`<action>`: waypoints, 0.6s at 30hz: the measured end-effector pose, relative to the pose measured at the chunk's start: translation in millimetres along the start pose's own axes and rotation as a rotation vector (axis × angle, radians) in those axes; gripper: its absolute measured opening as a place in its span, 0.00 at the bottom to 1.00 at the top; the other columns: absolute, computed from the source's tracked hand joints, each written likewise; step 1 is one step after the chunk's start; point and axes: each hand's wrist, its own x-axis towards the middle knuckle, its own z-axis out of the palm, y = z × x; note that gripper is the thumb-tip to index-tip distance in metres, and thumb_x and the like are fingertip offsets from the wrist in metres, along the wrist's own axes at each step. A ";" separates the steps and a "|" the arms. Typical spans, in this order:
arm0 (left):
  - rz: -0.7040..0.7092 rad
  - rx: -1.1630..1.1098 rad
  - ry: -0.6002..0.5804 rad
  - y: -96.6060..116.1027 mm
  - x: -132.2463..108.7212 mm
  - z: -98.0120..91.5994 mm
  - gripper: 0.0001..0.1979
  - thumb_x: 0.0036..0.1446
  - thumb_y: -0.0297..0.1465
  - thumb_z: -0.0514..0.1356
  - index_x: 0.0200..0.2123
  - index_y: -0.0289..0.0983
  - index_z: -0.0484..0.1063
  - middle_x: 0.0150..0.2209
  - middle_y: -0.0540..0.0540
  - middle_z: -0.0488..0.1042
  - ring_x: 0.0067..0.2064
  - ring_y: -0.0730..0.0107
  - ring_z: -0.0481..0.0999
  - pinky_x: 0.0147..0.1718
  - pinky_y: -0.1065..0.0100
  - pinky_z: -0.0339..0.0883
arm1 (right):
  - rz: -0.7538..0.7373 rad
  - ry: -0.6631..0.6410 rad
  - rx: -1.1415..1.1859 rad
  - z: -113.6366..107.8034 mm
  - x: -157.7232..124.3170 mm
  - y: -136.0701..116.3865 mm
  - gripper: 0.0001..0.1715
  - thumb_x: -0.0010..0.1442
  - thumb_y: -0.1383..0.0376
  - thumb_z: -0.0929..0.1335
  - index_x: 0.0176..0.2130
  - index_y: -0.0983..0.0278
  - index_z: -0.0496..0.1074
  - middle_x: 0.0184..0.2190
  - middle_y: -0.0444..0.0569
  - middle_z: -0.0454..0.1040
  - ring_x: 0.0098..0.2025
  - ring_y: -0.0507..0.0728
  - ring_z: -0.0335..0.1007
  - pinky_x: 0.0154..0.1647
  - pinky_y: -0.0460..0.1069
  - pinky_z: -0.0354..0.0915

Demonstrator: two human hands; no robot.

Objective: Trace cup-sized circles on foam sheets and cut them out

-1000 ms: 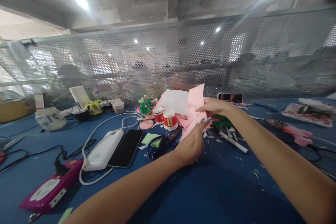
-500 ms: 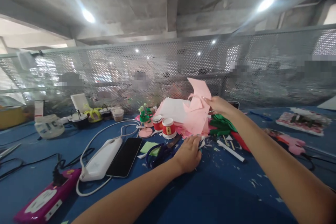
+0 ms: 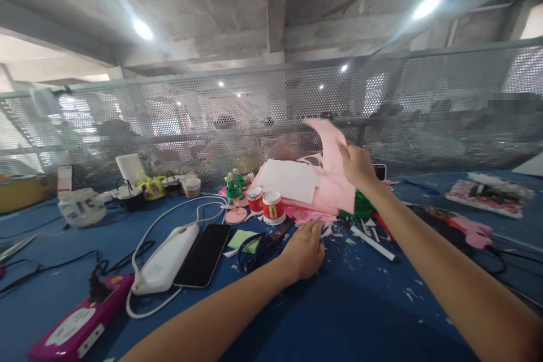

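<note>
My right hand is raised at the right of the pile. Its thumb and fingers pinch a pink sheet with curved, cut-out edges, which hangs upright. Behind and below it, a white sheet lies on more pink sheets. My left hand rests on the blue table with its fingers curled together; whatever is under them is hidden. Beside it, dark-blue-handled scissors lie with the blades towards the pile. Two red-and-white tape rolls or small tubs stand before the white sheet.
To the left lie a black phone, a white power bank with a looped cable, and a purple power strip. A small green plant model stands beside the red rolls. White scraps and a white pen lie at right.
My right hand has lifted the pink sheet up and to the right, away from the pile, baring more of the white sheet. My left hand has stayed almost still.
</note>
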 end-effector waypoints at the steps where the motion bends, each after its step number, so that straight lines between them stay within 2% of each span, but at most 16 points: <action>1: -0.005 0.011 -0.008 -0.1 0.0 -0.1 0.24 0.55 0.26 0.48 0.56 0.29 0.54 0.57 0.33 0.61 0.59 0.57 0.59 0.58 0.54 0.55 | -0.007 0.078 -0.007 0.0 -0.3 0.0 0.36 0.64 0.50 0.50 0.46 0.72 0.71 0.28 0.57 0.75 0.32 0.60 0.70 0.32 0.50 0.60; 3: -0.011 0.034 -0.027 -0.4 -0.3 -0.2 0.24 0.56 0.27 0.47 0.56 0.29 0.54 0.56 0.34 0.62 0.59 0.57 0.60 0.58 0.56 0.55 | -0.022 0.218 -0.019 -0.9 -0.2 0.0 0.32 0.65 0.55 0.51 0.49 0.73 0.69 0.31 0.58 0.75 0.33 0.60 0.70 0.35 0.51 0.60; 7: -0.010 0.098 -0.043 1.1 -2.3 -1.7 0.23 0.56 0.27 0.47 0.56 0.28 0.56 0.54 0.34 0.64 0.56 0.58 0.63 0.56 0.59 0.57 | -0.033 0.379 -0.044 -9.8 3.2 -3.8 0.28 0.65 0.59 0.51 0.47 0.75 0.68 0.36 0.62 0.73 0.39 0.62 0.68 0.39 0.53 0.60; 10: 0.001 0.210 -0.044 9.8 -2.1 -11.0 0.20 0.56 0.27 0.48 0.51 0.28 0.60 0.48 0.35 0.68 0.51 0.57 0.67 0.50 0.59 0.64 | -0.052 0.535 -0.073 -29.4 8.5 -15.6 0.27 0.66 0.60 0.51 0.42 0.74 0.68 0.35 0.62 0.71 0.39 0.61 0.66 0.39 0.54 0.59; 12: -0.036 0.317 -0.057 18.2 1.3 -26.4 0.16 0.53 0.27 0.50 0.45 0.28 0.64 0.42 0.35 0.70 0.46 0.54 0.69 0.42 0.59 0.67 | -0.020 0.601 -0.079 -48.5 12.5 -25.9 0.25 0.66 0.59 0.52 0.38 0.71 0.68 0.31 0.59 0.70 0.34 0.58 0.65 0.37 0.53 0.59; 14: -0.083 0.365 -0.043 23.2 7.4 -50.4 0.17 0.52 0.28 0.51 0.46 0.28 0.63 0.44 0.34 0.69 0.46 0.55 0.69 0.40 0.61 0.67 | 0.032 0.471 -0.063 -67.9 15.8 -34.1 0.20 0.64 0.57 0.57 0.31 0.67 0.68 0.23 0.50 0.66 0.26 0.53 0.60 0.30 0.51 0.57; 15: -0.113 0.369 -0.062 22.6 10.8 -64.8 0.18 0.52 0.29 0.52 0.46 0.27 0.63 0.43 0.34 0.69 0.45 0.56 0.70 0.40 0.62 0.67 | 0.063 0.345 -0.050 -76.0 16.6 -36.3 0.20 0.61 0.55 0.60 0.26 0.67 0.67 0.20 0.46 0.63 0.22 0.51 0.56 0.26 0.49 0.54; 17: -0.224 0.418 -0.154 13.5 16.8 -94.9 0.19 0.51 0.30 0.53 0.46 0.27 0.64 0.43 0.34 0.71 0.45 0.56 0.71 0.41 0.62 0.67 | 0.146 -0.105 0.083 -86.6 15.8 -37.2 0.21 0.56 0.52 0.65 0.24 0.67 0.68 0.17 0.43 0.62 0.19 0.48 0.54 0.20 0.46 0.50; 18: -0.290 0.421 -0.258 5.2 18.9 -108.9 0.20 0.49 0.33 0.56 0.45 0.28 0.65 0.42 0.35 0.72 0.44 0.56 0.72 0.40 0.63 0.67 | 0.161 -0.360 0.145 -88.5 14.0 -36.7 0.21 0.53 0.51 0.67 0.24 0.67 0.69 0.17 0.43 0.64 0.18 0.47 0.54 0.19 0.45 0.49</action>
